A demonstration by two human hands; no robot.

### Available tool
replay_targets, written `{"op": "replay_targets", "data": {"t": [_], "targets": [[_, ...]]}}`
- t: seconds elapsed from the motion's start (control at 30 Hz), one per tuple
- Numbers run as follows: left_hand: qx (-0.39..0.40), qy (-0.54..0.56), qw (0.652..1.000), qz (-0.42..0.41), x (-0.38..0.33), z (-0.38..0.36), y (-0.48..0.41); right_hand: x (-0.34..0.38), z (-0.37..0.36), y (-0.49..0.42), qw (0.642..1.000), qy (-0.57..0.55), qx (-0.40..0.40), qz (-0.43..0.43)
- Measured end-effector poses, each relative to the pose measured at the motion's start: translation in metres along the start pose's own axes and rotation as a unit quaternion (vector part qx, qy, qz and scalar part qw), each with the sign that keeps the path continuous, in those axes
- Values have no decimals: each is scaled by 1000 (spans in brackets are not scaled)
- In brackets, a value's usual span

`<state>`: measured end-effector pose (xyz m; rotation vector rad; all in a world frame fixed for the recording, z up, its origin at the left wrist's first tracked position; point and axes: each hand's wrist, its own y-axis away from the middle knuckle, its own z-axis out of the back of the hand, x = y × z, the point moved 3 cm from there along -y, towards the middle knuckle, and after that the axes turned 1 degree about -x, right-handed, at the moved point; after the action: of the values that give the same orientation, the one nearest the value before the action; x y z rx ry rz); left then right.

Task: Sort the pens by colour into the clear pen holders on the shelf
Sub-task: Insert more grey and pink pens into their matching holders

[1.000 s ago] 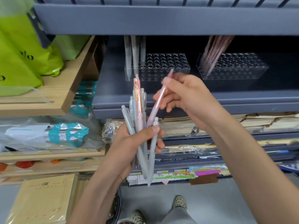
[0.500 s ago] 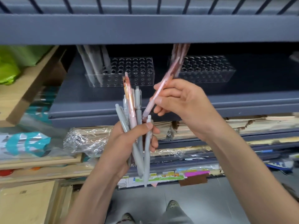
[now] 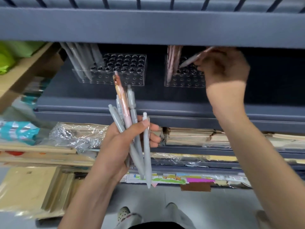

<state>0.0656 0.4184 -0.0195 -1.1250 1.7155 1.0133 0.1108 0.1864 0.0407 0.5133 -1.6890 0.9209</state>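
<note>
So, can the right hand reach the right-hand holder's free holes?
Probably yes: the right hand holds the pink pen, tip just above the right-hand holder and its open holes, nothing between them, though the upper shelf hangs close.

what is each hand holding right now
Left hand: grips a bundle of pens, mostly grey, one pink.
Right hand: pinches a pink pen over the right clear holder.

Stationery shop: shelves (image 3: 181,113), wrapped paper goods (image 3: 79,134)
</note>
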Motion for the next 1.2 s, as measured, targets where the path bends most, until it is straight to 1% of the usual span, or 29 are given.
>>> {"op": "replay_targets", "data": {"t": [0.03, 0.07, 0.13, 0.17, 0.23, 0.43, 0.5, 0.7, 0.83, 1.0, 1.2], "targets": [[-7, -5, 1000, -1, 1, 0, 1, -2, -3, -6, 999, 43, -5, 5], [-13, -7, 1000, -1, 2, 0, 2, -4, -7, -10, 993, 118, 0, 16], [-22, -8, 1000, -1, 3, 0, 4, -6, -13, -14, 961, 266, 26, 75], [-26, -9, 1000, 1, 4, 1, 5, -5, -17, -14, 950, 295, 40, 90], [-33, -10, 999, 4, 5, 3, 6, -4, -22, -15, 947, 303, 66, 86], [-36, -13, 999, 10, 3, 8, 9, -4, -28, -19, 934, 328, 89, 107], [-35, -10, 999, 12, 1, 9, 10, -5, -30, -19, 925, 349, 105, 107], [-34, -3, 999, 18, -5, 15, 12, -1, -31, -21, 916, 365, 114, 117], [-43, 5, 999, 25, -6, 24, 12, 0, -30, -22, 903, 391, 128, 125], [-38, -3, 999, 25, -8, 31, 12, -2, -35, -20, 902, 397, 125, 111], [-38, -13, 999, 29, -8, 43, 12, 2, -33, -13, 911, 394, 95, 80]]}}
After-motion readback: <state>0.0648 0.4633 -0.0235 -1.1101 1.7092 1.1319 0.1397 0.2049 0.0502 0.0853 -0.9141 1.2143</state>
